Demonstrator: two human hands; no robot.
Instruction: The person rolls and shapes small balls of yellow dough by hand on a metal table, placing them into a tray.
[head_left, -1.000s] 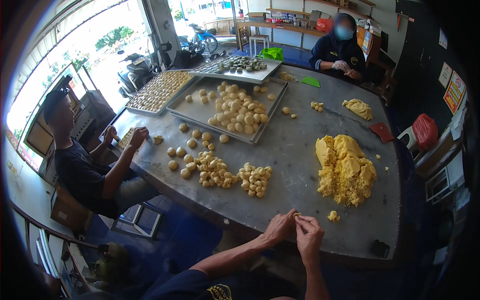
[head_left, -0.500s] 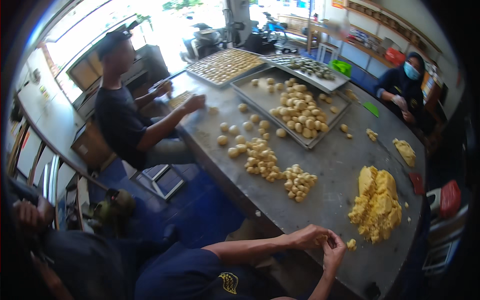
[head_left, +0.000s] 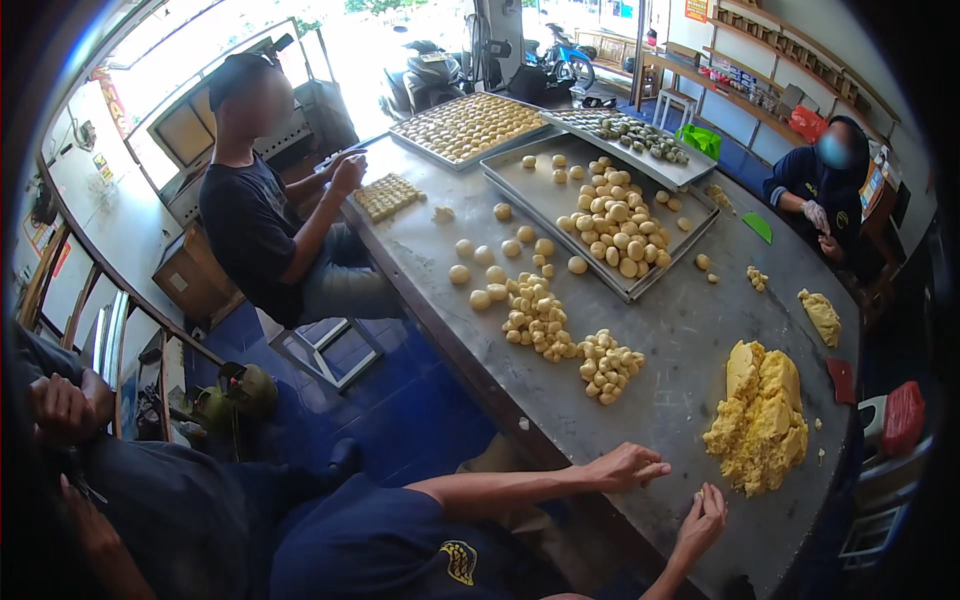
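Over the near edge of the metal table (head_left: 670, 350), my left hand (head_left: 628, 468) has its fingers bent together and pointing right. What they hold, if anything, is hidden. A short gap to the right, the fingers of my right hand (head_left: 703, 520) are pinched down at the spot of a small dough scrap, which they mostly cover. Just beyond my right hand sits a big crumbly mound of yellow dough (head_left: 765, 415). Farther left lie a pile of small dough pieces (head_left: 610, 367) and another such heap (head_left: 538, 318), with several larger dough balls (head_left: 497, 293) beyond.
Dough balls fill a metal tray (head_left: 632, 292); full trays stand behind it. A red scraper (head_left: 840, 380), a green scraper (head_left: 757, 227) and a dough lump (head_left: 820, 317) lie at the right. One co-worker (head_left: 250, 200) sits left, another (head_left: 825, 190) far right; a person (head_left: 160, 510) is close at my left.
My hands, joined at a bit of dough before, are now apart. The right one has come to the dough scrap by the mound. The left co-worker's hands have risen off the small rows of pieces.
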